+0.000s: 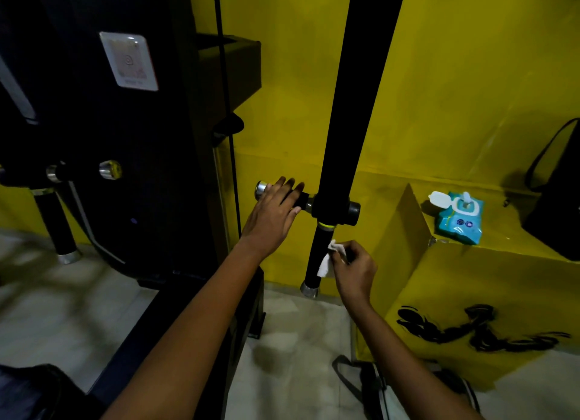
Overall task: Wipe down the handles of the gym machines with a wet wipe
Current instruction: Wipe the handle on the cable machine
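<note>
A black machine arm [351, 106] runs down the middle and carries two grips. My left hand [273, 214] wraps over the horizontal black handle [303, 199], whose chrome end cap [261, 190] sticks out to the left. Below it hangs a vertical black handle [317, 259] with a chrome tip [309, 289]. My right hand [354, 269] pinches a crumpled white wet wipe [328, 261] against the right side of that vertical handle.
An open teal pack of wet wipes [459, 217] lies on a yellow ledge [470, 269] to the right, beside a black bag [555, 200]. The black machine body [110, 137] with more handles [59, 228] stands left. A yellow wall is behind, a pale floor below.
</note>
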Action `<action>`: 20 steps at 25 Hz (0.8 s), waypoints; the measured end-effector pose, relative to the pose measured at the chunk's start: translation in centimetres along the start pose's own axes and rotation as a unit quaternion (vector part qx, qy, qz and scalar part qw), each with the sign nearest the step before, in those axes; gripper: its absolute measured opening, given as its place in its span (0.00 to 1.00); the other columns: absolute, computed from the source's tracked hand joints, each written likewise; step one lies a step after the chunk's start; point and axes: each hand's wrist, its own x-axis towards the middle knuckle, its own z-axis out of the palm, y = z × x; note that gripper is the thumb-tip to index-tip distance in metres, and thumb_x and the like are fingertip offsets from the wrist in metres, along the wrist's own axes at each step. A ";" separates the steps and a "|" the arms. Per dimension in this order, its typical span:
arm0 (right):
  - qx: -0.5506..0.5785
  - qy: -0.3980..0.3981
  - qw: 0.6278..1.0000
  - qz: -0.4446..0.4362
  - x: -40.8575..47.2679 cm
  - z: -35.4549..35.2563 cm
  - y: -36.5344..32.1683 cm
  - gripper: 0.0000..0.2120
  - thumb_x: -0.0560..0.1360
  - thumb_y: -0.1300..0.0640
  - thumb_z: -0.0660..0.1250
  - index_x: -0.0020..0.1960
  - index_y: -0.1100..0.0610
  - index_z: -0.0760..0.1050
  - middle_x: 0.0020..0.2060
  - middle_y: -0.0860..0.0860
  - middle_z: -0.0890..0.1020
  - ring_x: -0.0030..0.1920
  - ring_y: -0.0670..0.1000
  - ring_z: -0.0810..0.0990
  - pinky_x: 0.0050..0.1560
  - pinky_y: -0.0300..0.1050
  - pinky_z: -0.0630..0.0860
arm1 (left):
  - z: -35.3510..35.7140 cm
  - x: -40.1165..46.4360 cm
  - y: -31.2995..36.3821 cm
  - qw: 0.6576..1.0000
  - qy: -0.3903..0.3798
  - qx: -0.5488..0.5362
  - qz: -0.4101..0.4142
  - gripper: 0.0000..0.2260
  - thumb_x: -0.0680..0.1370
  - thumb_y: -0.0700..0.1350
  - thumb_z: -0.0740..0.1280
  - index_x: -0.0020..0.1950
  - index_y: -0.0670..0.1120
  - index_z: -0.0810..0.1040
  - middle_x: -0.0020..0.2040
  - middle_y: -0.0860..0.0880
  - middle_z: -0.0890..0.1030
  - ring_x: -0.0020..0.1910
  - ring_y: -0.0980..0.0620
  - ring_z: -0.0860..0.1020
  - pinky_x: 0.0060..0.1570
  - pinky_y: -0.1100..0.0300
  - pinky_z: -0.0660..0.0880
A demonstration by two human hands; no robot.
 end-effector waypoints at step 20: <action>-0.021 -0.020 0.998 0.060 -0.4 0.2 0.9 0.07 0.71 0.64 0.70 0.36 0.60 0.74 0.30 0.53 0.76 0.30 0.48 0.72 0.28 0.37 0.64 | 0.0 -0.5 0.0 0.999 -0.039 0.008 -0.004 0.25 0.82 0.48 0.56 0.77 0.48 0.53 0.77 0.47 0.56 0.77 0.49 0.48 0.74 0.55 0.44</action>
